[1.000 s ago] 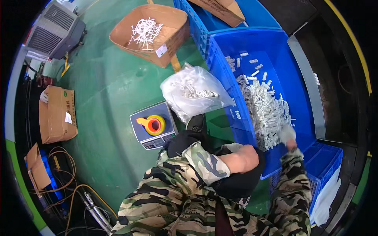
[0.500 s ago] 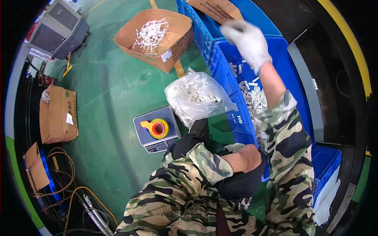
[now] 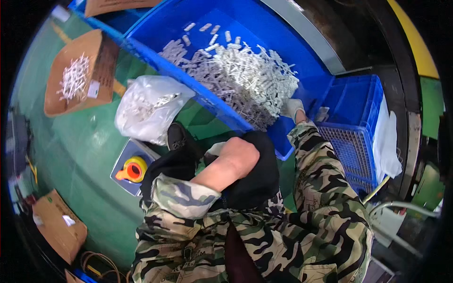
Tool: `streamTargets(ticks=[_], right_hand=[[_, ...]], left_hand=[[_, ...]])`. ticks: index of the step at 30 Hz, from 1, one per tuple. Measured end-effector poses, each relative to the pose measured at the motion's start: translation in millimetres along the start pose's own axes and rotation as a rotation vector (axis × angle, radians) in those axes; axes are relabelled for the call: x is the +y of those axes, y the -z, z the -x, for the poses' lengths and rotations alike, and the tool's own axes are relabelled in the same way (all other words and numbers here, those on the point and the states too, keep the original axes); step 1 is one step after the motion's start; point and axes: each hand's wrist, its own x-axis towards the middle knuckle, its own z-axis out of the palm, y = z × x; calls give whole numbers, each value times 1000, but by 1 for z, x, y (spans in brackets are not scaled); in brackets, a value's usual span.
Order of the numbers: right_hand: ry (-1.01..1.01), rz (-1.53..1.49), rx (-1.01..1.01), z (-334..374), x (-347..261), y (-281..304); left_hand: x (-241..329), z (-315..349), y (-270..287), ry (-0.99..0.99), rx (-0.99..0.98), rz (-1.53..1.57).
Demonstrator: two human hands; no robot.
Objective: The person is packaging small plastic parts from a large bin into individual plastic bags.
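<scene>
Down from mid-air now: gloved right hand point(image 3: 293, 108) buried fingers-first, grip unreadable, in heaped small white plastic pieces point(image 3: 245, 80) inside big blue plastic crate point(image 3: 302, 56) (left hand unseen beside that crate).

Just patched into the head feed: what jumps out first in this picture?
The heap of small white plastic parts filling the big blue plastic crate at top centre draws the eye first, with the white-gloved right hand at the heap's near right edge. Left of the crate a clear plastic bag of the same white parts lies on the green floor. The left hand is hidden behind the bare forearm and dark cloth.
</scene>
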Motion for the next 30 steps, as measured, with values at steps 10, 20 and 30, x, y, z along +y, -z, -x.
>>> streamTargets(ticks=[10, 20, 30], right_hand=[[300, 1368, 371, -6, -12, -45], [241, 1258, 309, -33, 4, -46], [376, 367, -37, -69, 29, -72]], left_hand=[[9, -26, 29, 30, -167, 43], [8, -38, 42, 80, -283, 87], [1, -27, 36, 160, -298, 124]])
